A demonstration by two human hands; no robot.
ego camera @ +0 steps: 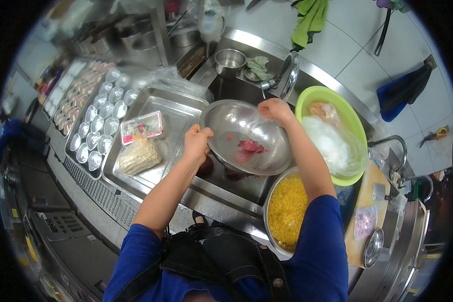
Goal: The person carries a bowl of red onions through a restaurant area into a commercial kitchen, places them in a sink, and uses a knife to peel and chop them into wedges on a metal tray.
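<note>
A wide stainless-steel mixing bowl is tilted over the sink. My left hand grips its left rim, thumb on top. Inside lie dark red scraps that look like onion skin, in what appears to be a little water. My right hand is at the far right side of the bowl, just below the tap spout, with its fingers curled. A blurred clear sheen, water or film, surrounds its wrist, and its fingertips are hidden. Beneath the bowl, a round dark red vegetable is partly visible in the sink.
Right of the bowl stands a lime-green basin holding a filled clear bag. A steel bowl of yellow diced food sits at the near edge. Left, a metal tray carries bagged enoki-like mushrooms. Foil cups lie beyond.
</note>
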